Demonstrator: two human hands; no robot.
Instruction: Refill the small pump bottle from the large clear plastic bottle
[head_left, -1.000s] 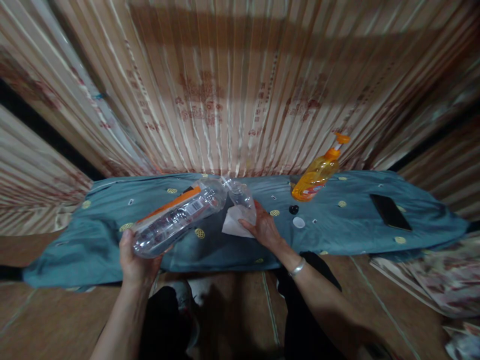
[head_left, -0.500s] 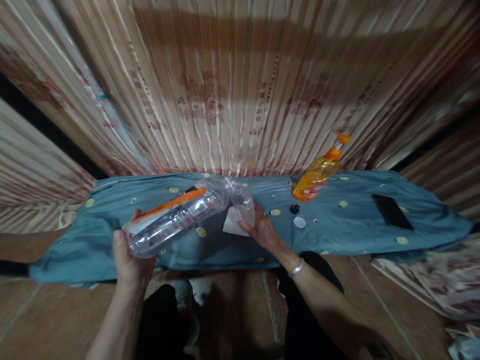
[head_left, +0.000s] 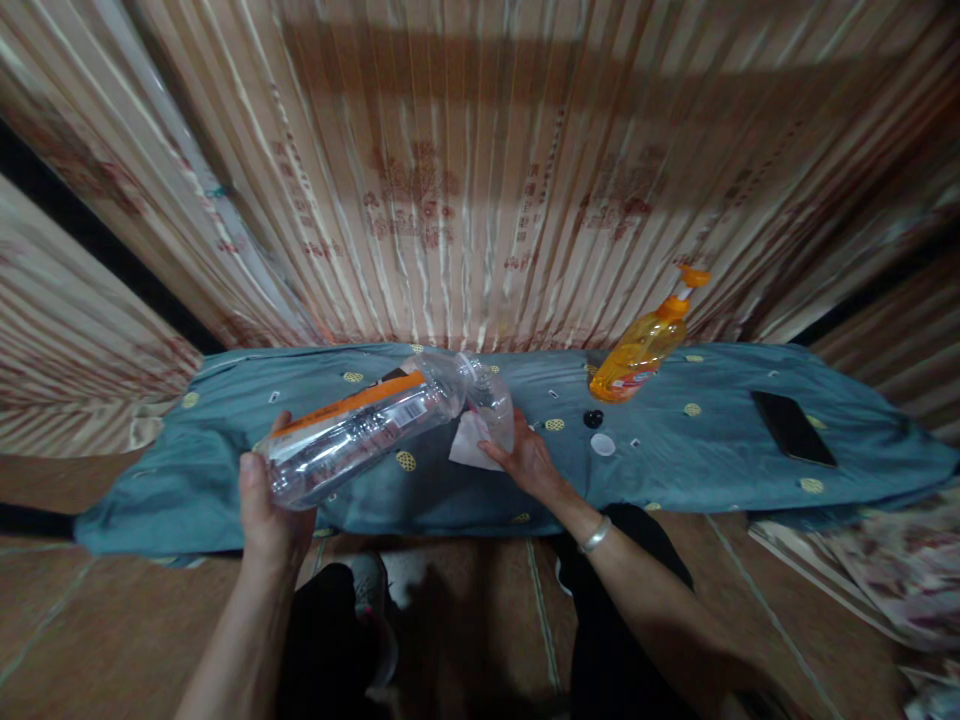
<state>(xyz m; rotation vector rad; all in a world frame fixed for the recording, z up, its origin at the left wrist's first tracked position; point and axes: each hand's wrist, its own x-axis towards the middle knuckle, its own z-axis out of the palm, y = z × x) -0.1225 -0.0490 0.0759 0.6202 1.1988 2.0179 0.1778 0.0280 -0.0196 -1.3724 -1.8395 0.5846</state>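
In the head view my left hand (head_left: 271, 510) is wrapped round the base of a large clear plastic bottle (head_left: 352, 440) with an orange and white label. The bottle leans up to the right, and its neck meets a smaller clear plastic bottle-shaped piece (head_left: 493, 398). My right hand (head_left: 525, 455) grips that piece from the right; its lower end is partly hidden. A white sheet (head_left: 474, 442), paper or cloth, shows by my right thumb; I cannot tell whether it is held or lies behind. No liquid is visible in the large bottle.
The narrow bench has a teal cloth (head_left: 202, 500) over it. On it, to the right, are an orange pump bottle (head_left: 637, 350), a small black object (head_left: 593, 419), a white disc (head_left: 602, 444) and a black phone (head_left: 793, 428). A striped curtain (head_left: 480, 150) hangs behind.
The whole view has shifted slightly, moving everything a little to the right. Both hands keep their holds, and the two clear plastic pieces still meet at their necks.
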